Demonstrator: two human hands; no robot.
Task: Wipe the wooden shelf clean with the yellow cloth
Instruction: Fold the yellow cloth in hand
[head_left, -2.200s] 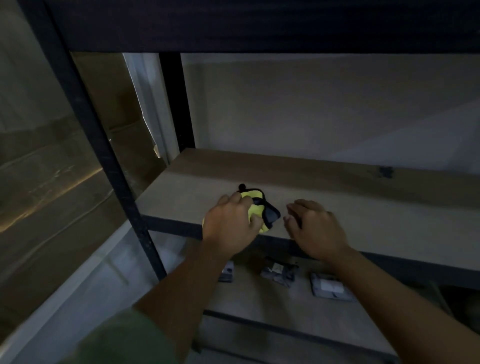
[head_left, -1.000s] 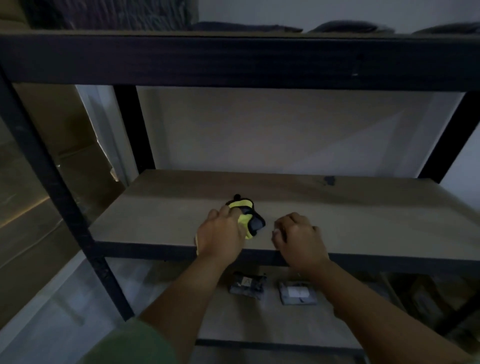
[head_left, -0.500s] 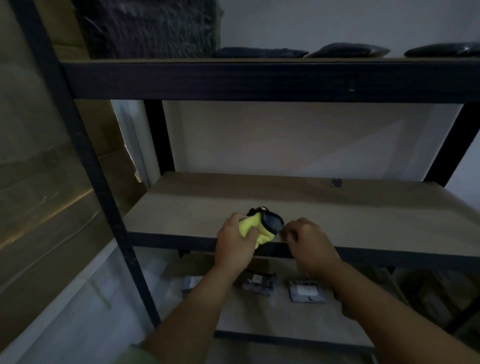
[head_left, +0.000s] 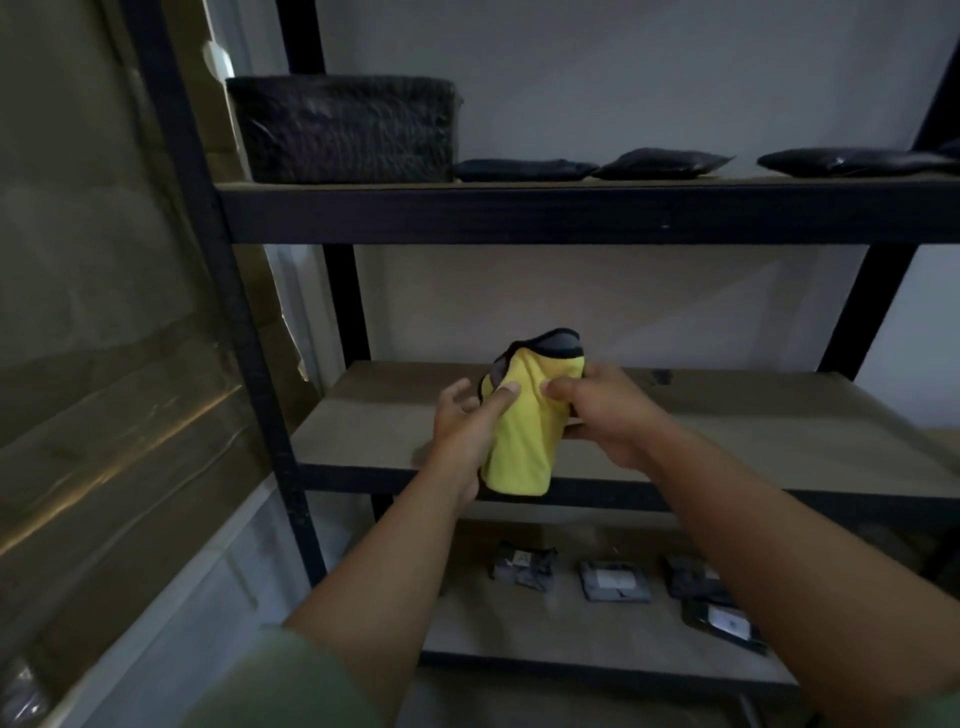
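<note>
Scene: A person is standing at a dark metal rack, holding the yellow cloth (head_left: 524, 431) up in both hands in front of the wooden shelf (head_left: 753, 415), clear of the board.
Step in hand: By the look of it, the cloth is being gathered or refolded before wiping.
Doing it well: A flat pad with the yellow face outward would likely sweep best; bunched folds and the dark trim at the top risk skipping dust, so smoothing it first seems wise.
Left hand (head_left: 462, 431): It is cupping the cloth's left edge from below, thumb lying on the yellow face, the other fingers (head_left: 454, 397) loosely spread.
Right hand (head_left: 602, 415): It is pinching the cloth's right side, its fingers (head_left: 558, 387) closing on the fabric.
Shelf: It is lying bare behind the hands, a dark mark near the back.
</note>
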